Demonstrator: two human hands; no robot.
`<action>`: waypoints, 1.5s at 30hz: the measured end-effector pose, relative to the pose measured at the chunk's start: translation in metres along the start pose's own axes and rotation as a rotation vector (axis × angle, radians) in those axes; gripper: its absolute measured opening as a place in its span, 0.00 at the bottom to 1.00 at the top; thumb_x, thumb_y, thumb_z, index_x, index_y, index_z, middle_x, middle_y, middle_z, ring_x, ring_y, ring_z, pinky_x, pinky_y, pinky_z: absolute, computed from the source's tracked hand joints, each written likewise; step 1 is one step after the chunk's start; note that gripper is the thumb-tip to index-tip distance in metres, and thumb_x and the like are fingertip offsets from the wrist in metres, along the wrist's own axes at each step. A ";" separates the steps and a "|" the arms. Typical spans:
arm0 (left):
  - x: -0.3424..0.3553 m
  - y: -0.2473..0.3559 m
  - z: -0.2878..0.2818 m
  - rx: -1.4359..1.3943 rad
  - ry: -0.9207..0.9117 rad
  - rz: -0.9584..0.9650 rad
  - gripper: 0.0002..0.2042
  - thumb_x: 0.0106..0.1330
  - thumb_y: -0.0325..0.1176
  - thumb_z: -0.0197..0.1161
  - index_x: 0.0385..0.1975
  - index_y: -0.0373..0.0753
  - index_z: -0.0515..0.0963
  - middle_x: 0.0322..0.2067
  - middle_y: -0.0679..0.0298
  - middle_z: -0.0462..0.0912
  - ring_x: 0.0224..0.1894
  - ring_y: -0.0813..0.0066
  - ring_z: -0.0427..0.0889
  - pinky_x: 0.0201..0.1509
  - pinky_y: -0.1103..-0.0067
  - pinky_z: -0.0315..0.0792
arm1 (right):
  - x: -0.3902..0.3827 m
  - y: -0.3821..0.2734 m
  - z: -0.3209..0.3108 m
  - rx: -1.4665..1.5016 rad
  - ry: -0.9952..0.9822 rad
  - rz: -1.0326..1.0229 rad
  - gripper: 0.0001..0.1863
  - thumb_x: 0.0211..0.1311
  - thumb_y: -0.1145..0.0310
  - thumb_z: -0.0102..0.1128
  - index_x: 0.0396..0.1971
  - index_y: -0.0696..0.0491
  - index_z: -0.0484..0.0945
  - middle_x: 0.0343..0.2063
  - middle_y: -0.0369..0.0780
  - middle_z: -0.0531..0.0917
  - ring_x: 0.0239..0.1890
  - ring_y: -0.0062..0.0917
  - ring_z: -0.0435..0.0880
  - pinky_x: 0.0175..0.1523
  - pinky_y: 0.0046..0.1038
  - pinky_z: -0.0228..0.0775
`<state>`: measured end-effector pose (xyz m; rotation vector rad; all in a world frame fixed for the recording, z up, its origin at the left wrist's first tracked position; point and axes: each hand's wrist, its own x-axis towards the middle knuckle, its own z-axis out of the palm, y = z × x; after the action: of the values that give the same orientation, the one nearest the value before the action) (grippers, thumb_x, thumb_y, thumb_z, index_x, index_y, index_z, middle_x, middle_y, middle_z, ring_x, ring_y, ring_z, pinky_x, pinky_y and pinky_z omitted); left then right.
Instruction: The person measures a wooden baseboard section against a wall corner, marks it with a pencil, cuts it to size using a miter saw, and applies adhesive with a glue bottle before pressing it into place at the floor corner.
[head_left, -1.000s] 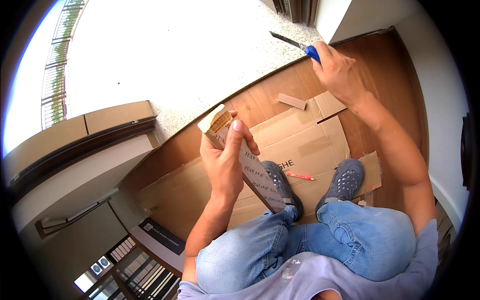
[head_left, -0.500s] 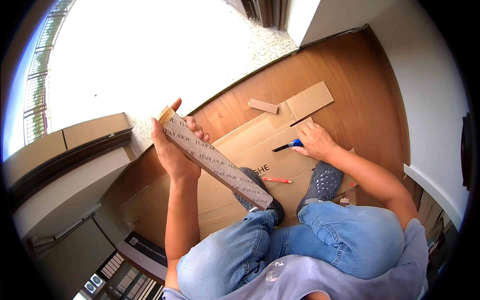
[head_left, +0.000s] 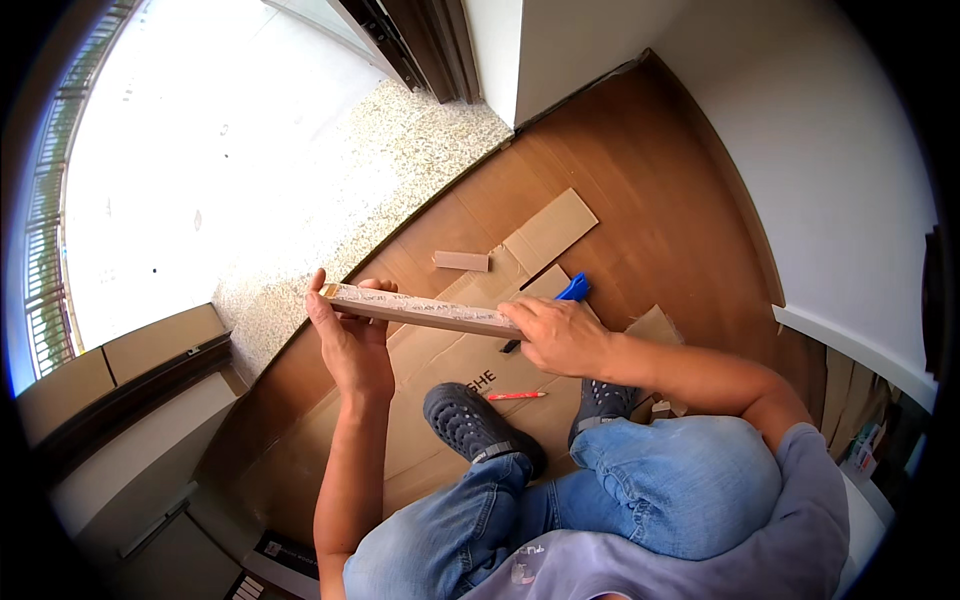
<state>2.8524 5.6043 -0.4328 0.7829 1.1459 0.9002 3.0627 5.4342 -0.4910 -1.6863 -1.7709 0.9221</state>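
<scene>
A straight strip of trim [head_left: 420, 309], brown along its side and covered with pale printed film on top, is held level above the floor. My left hand [head_left: 355, 345] grips its left end, where a yellowish cut end shows, with thumb and fingers on either side. My right hand [head_left: 560, 335] closes over the strip's other end. Below the right hand a utility knife [head_left: 574, 288] with a blue handle appears to lie on the flattened cardboard [head_left: 425, 362]; its dark front end shows left of the hand, its middle is hidden. A red pencil [head_left: 517, 396] lies nearer my shoes.
A short brown offcut [head_left: 461, 261] lies near the cardboard's far edge. Small wooden pieces [head_left: 662, 409] are beside my right shoe [head_left: 603, 402]. A dark door frame [head_left: 425, 45] and white wall [head_left: 545, 60] stand ahead; a bright speckled threshold [head_left: 425, 125] borders the wooden floor [head_left: 640, 170].
My right hand has let go of the utility knife and taken the strip's right end. The strip has turned from steeply slanted to nearly level. The view has shifted to the right.
</scene>
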 end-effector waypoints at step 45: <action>0.143 -0.203 0.177 1.299 -0.190 0.714 0.14 0.73 0.38 0.58 0.52 0.39 0.79 0.43 0.54 0.85 0.42 0.52 0.85 0.44 0.64 0.80 | 0.134 0.278 -0.045 0.051 0.906 0.302 0.43 0.62 0.71 0.63 0.74 0.65 0.52 0.67 0.63 0.66 0.66 0.55 0.71 0.69 0.43 0.67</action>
<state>3.0844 5.6329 -0.6279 2.3851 1.2242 0.5087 3.2630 5.5706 -0.6881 -1.9256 -0.8970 0.2060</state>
